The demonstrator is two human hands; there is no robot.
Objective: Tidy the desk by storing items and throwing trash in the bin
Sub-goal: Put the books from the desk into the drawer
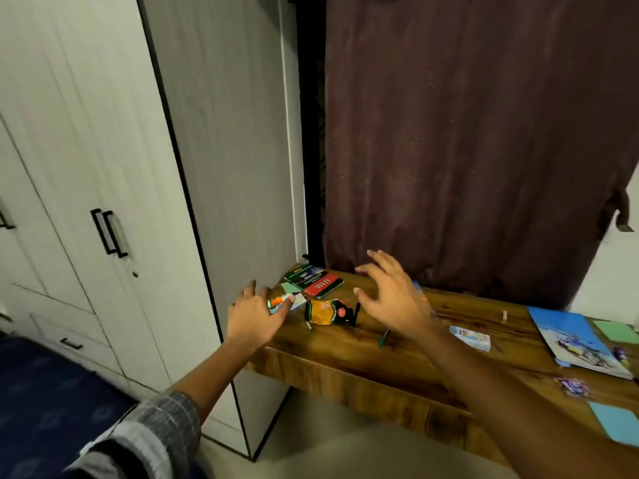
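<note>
Both hands were spread and held nothing — left hand point(254, 319) hovered at the desk's point(345, 361) left corner, right hand point(390, 299) above the middle.

Nearest trash: crumpled snack wrapper point(330, 312) lay between them on the wood, orange and black foil. It looked light, crinkly and slick — pinch a raised fold, not the flat face.

Red-and-green book point(314, 281) at the back edge: stiff and flat, so grip it by the spine edge.

Small carton point(471, 337) and blue magazine point(577, 340) further right — card and glossy paper, the latter floppy. Green pen point(384, 337) was thin and likely to roll.
</note>
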